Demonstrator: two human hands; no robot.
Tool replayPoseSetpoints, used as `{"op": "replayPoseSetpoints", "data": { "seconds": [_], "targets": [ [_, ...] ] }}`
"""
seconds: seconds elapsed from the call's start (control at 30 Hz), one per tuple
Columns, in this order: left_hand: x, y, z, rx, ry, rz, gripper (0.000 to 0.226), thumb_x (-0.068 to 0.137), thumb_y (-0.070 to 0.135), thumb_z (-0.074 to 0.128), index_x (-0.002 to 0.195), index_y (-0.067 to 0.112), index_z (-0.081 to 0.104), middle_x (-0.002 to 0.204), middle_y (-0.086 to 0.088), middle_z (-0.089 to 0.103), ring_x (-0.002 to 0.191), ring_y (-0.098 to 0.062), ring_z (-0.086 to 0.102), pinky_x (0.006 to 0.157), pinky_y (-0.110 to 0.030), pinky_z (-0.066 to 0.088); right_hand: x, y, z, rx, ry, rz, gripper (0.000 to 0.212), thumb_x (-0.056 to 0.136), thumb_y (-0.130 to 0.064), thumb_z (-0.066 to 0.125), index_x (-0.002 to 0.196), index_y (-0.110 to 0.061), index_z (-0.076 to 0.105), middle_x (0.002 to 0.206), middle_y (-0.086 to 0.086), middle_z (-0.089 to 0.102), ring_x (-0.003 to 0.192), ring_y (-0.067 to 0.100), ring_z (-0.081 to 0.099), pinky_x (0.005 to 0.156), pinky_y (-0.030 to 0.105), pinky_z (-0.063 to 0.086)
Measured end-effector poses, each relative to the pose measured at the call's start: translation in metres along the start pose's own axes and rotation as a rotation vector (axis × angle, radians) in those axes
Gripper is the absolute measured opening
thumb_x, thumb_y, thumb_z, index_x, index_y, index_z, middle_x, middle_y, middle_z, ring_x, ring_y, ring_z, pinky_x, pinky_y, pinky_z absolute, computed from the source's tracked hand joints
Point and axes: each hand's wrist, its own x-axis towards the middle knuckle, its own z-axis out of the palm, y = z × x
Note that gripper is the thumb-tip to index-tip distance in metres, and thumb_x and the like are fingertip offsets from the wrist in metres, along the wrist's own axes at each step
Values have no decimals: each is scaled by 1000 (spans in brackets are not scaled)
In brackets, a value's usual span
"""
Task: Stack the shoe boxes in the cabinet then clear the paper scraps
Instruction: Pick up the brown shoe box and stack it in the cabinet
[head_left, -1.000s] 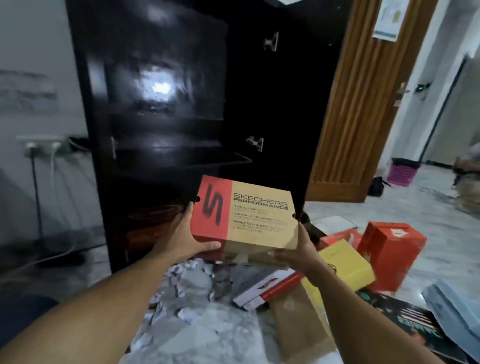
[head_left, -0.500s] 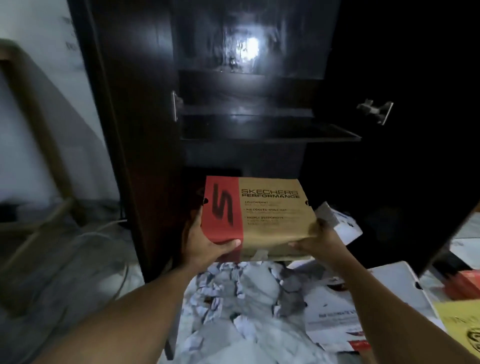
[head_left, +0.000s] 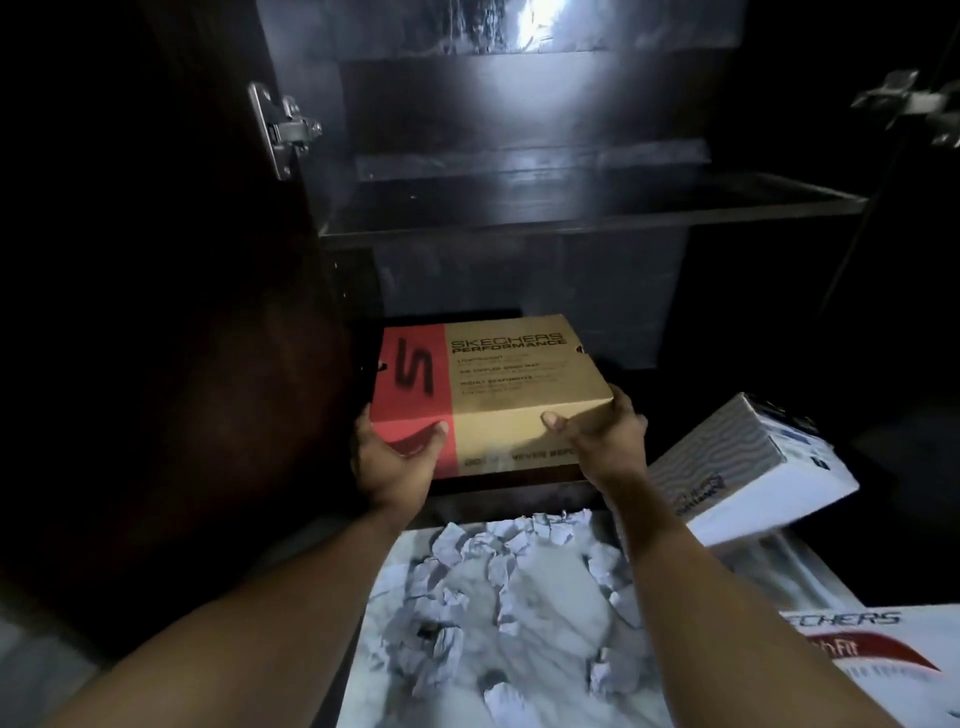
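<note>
Sliding the first shoe box (head_left: 488, 384) onto the cabinet's bottom shelf (head_left: 618, 364), both hands' fingers (head_left: 558, 420) gripped its near corners, while two more boxes (head_left: 748, 467) at 3 o'clock and the paper scraps (head_left: 498, 587) at 6 o'clock were, I reckoned, still to do.

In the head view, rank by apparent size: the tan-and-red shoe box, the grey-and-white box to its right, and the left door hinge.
1. Tan-and-red shoe box, held by both hands.
2. Grey-and-white box, tilted; it looks close in size and lies partly in shadow, so this order is unsure.
3. Left door hinge, clearly smallest.
</note>
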Motion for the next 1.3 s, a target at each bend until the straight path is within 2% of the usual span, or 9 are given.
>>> {"op": "replayPoseSetpoints", "data": {
  "seconds": [0.17,0.3,0.37,0.5,0.6,0.77,0.9,1.0,1.3],
  "targets": [
    [-1,4,22,-151,163,-57,77,69,18,90,125,-3,41,113,-9,56,99,-26,60,83,-22,42,3,5,31,72,132,-105,93,80,-22,82,152,-18,23,138,3,34,126,15,43,108,28,39],
    [6,13,54,-278,309,-78,65,71,5,87,114,-11,42,118,-21,48,100,-23,51,81,-4,36,18,6,50,92,117,-127,86,84,-11,77,151,-18,23,144,4,33,127,11,41,92,-1,34],
    [14,12,68,-265,328,-74,61,72,6,86,114,-12,46,119,-24,46,106,-29,52,91,-10,35,29,10,52,50,78,-114,93,85,-10,75,156,-21,15,155,6,23,129,11,39,93,5,29],
    [30,2,81,-115,231,-5,64,77,18,79,128,-4,48,136,-25,40,124,-40,48,109,-38,37,49,20,57,-49,6,-140,100,89,-21,73,159,-28,2,159,5,11,125,10,40,100,21,34],
    [40,-7,78,31,124,66,71,79,6,76,143,1,45,151,-21,28,119,-10,43,107,-10,26,62,24,67,-101,-29,-156,99,90,-23,71,158,-30,0,161,5,11,139,22,37,104,24,33],
    [67,-16,73,212,-90,-10,84,86,16,73,156,12,26,161,-9,11,140,-22,35,113,-19,22,75,34,86,-75,-105,-170,97,89,-8,68,159,-22,2,166,3,5,152,20,14,123,38,22],
    [68,-22,73,241,-158,-7,89,86,17,74,158,15,21,162,-7,5,136,-11,32,115,-14,14,91,34,90,-109,-152,-98,100,90,-5,65,159,-24,-4,166,1,-12,153,22,1,119,33,17],
    [69,-24,72,244,-177,-13,91,85,19,75,158,17,21,162,-7,5,145,-20,27,121,-24,18,96,32,85,-122,-177,-116,106,78,-21,71,157,-34,2,165,-2,-4,152,28,10,119,52,28],
    [54,19,43,191,-269,-99,96,85,19,76,158,14,15,157,-8,19,142,-20,32,119,-22,16,59,9,57,-231,-137,-168,90,77,-37,77,152,-27,29,148,7,35,137,28,38,110,51,42]
  ]
}}
